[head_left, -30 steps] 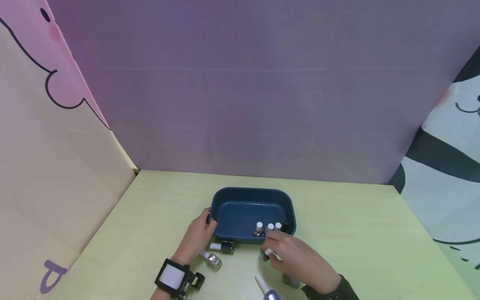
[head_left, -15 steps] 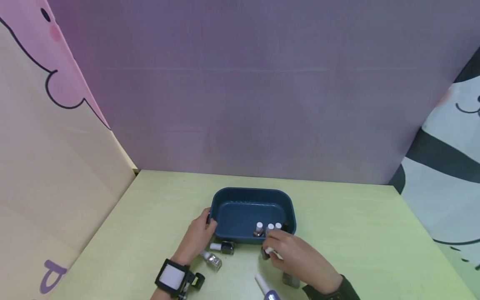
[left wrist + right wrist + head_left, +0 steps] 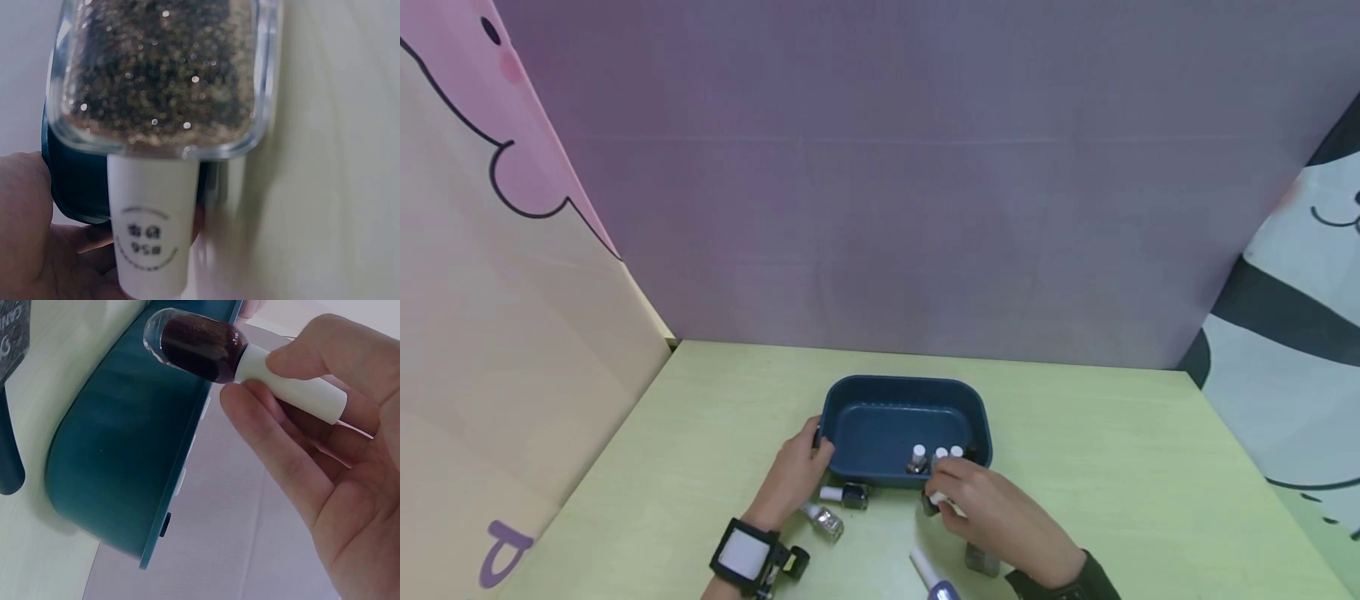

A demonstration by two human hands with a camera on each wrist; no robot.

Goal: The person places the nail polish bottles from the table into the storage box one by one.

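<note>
In the head view, my left hand (image 3: 799,467) grips the left end of a dark blue rectangular tray (image 3: 910,481), its thumb at the rim. My right hand (image 3: 992,517) pinches the white cap of a nail polish bottle (image 3: 929,505) just outside the tray's near wall. The right wrist view shows this bottle's dark red polish (image 3: 199,347) and its cap between thumb and fingers. Several nail polish bottles stand inside the tray's near right part, one with a white cap (image 3: 918,452). Close to the left wrist camera lies a glitter polish bottle (image 3: 162,75), partly covering the left hand (image 3: 31,250).
On the table (image 3: 1097,442), a dark polish bottle (image 3: 854,495) and a silvery one (image 3: 828,523) lie by my left wrist. A purple bottle (image 3: 943,590) lies at the front, and a grey one (image 3: 981,561) sits under my right wrist. A purple-grey panel (image 3: 925,208) stands behind.
</note>
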